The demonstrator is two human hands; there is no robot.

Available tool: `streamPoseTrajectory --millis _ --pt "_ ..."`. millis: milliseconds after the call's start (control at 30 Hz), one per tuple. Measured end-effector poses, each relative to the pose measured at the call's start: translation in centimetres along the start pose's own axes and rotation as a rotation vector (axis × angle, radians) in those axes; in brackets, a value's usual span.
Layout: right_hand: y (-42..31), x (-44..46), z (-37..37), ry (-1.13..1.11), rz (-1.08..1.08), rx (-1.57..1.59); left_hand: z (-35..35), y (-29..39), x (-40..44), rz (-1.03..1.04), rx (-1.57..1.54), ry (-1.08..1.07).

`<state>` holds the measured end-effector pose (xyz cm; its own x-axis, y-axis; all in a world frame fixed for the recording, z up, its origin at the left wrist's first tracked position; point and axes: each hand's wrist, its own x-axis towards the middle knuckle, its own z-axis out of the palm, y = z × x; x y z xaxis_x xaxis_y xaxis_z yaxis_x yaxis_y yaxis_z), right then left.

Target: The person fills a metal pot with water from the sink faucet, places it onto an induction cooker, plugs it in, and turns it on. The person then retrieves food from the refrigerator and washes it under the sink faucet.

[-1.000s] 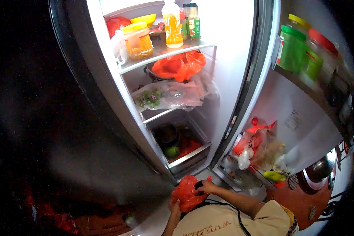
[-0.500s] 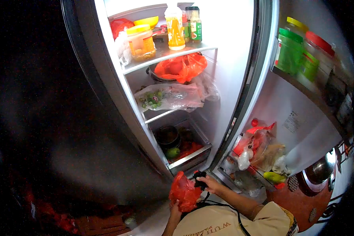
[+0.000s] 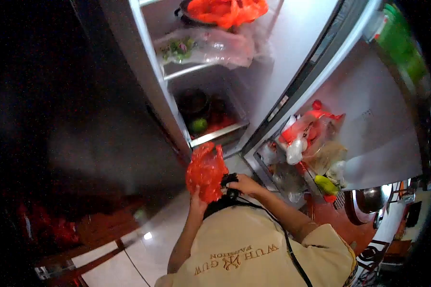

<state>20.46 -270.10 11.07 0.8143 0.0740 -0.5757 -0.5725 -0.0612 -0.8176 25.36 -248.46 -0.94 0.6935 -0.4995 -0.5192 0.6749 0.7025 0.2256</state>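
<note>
My left hand [image 3: 196, 196] is closed on the lower left side of a crumpled red plastic bag [image 3: 205, 167], held in front of my body. Just right of the bag, my right hand [image 3: 244, 184] grips a dark, black item [image 3: 230, 182], whose exact shape is too small to tell. The two hands are close together, below the lowest drawer of an open fridge. What the red bag contains is hidden.
The fridge drawer [image 3: 220, 136] holds a green round item [image 3: 198, 125] and a dark pot. Above lies a clear bag with leafy greens [image 3: 179, 48]. The open door [image 3: 368, 129] at right has bagged items in its lower bin; beyond is a pot [image 3: 370, 198].
The view has tilted down, so the upper shelf has left the frame and more floor and shirt show. Both hands still hold the red bag and the black item.
</note>
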Motion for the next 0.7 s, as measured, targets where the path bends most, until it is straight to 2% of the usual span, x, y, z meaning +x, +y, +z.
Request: streamPoseTrajectory --millis 67,133,267,300,367,433,500,567,600,633,700 --pt "1.4 0.9 0.1 -0.033 0.047 0.098 -0.1 -0.9 -0.4 0.015 0.027 0.094" --pt "0.6 0.6 0.8 -0.023 0.063 0.199 0.3 -1.1 0.3 0.006 0.006 -0.070" --pt "1.3 2.4 1.5 -0.028 0.009 0.393 2.2 -2.1 -1.1 -0.030 0.126 -0.047" --pt "0.5 2.2 1.6 -0.027 0.010 0.394 3.8 -1.9 -2.5 0.122 0.406 -0.151" --pt "-1.9 1.4 1.4 -0.045 0.028 0.375 4.7 -1.9 -2.7 0.272 0.682 -0.258" --pt "-1.2 2.8 1.3 0.005 -0.003 0.363 4.6 -1.8 -1.8 -0.133 0.471 0.100" --pt "-1.2 3.9 0.7 0.053 -0.037 0.348 4.4 -1.6 -1.7 -0.157 0.481 0.120" --pt "-2.6 5.3 -0.9 0.198 -0.066 -0.019 4.0 -1.4 -1.7 -0.180 0.489 0.142" --pt "-1.7 7.1 -1.9 0.194 -0.065 -0.019 3.4 -1.5 -1.8 -0.160 0.496 0.207" --pt "0.3 10.0 -3.0 0.300 -0.178 -0.072 2.7 -1.6 -1.9 -0.140 0.503 0.273" --pt "0.7 13.4 -4.8 0.485 -0.355 -0.097 0.9 -1.4 -2.1 -0.124 0.476 0.260"
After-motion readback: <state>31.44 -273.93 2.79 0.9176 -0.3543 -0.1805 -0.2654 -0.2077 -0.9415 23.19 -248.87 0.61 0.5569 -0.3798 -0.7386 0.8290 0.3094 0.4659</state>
